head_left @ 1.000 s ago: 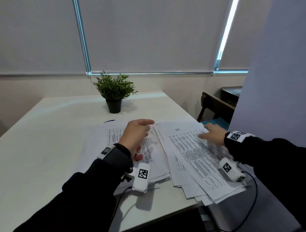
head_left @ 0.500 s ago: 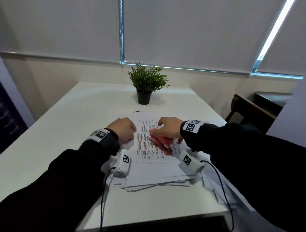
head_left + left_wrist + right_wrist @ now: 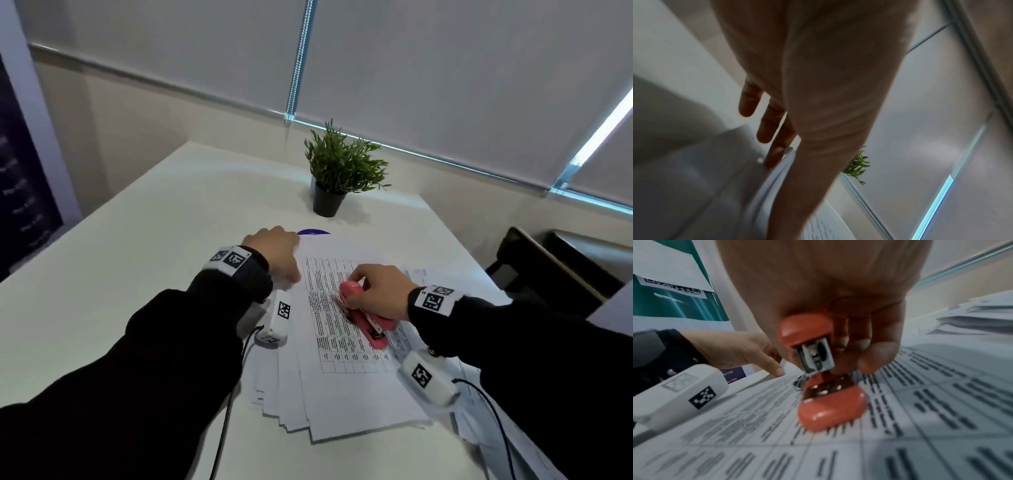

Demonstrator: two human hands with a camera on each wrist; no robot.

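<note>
**Red stapler** [image 3: 371,325]: centre of the head view, lying over the printed sheets [image 3: 349,387]. In the right wrist view its two halves stand apart, and the lower one sits low over the print. We cannot tell whether it touches.

**Right hand** [image 3: 380,294]: centre-right. Its fingers [image 3: 875,356] are curled round the stapler's upper half from above, a grasp we judge suited to carrying and then squeezing.

**Left hand** [image 3: 277,253]: just left of centre, at the far left corner of the sheets. Thumb and forefinger pinch that corner, with the other fingers loosely straight. We judge the pinch keeps the pages squared where a staple would go.

**Printed sheets**: a fanned stack in the lower centre, topped by a page of tables. We judge this the set to be bound, not yet stapled.

**Second paper pile** [image 3: 424,274]: right of the stack, partly under the right sleeve.

**Tabletop** [image 3: 137,274]: pale, and carries everything above.

**Potted plant** [image 3: 342,168]: upper centre, well apart from the work.

**Chair** [image 3: 548,274]: right edge of the frame.
</note>
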